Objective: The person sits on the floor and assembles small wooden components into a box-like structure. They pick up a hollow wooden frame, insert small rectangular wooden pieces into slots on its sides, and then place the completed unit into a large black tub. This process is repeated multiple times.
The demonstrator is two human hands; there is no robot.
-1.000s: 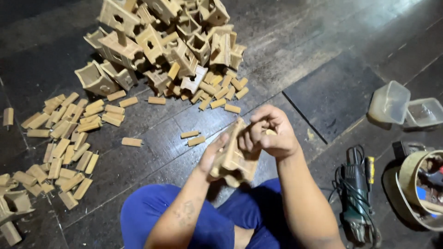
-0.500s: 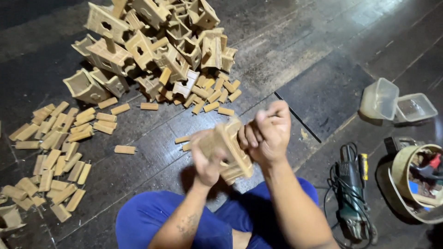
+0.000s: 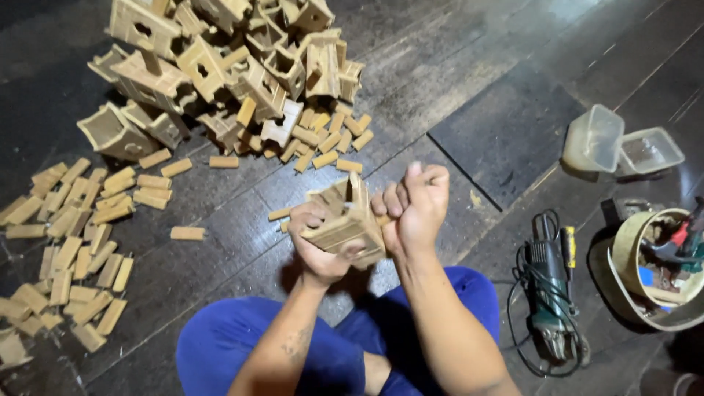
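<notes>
The left hand (image 3: 317,246) is closed around a small wooden box frame (image 3: 345,224), held above the lap over the dark floor (image 3: 469,95), and the right hand (image 3: 412,209) is clenched against its right side, seeming to press a piece in, though the piece is hidden. Judging from the surroundings, much work is done and much is left: a heap of finished frames (image 3: 220,66) lies ahead, while many loose short wooden slats (image 3: 73,242) lie spread at the left.
</notes>
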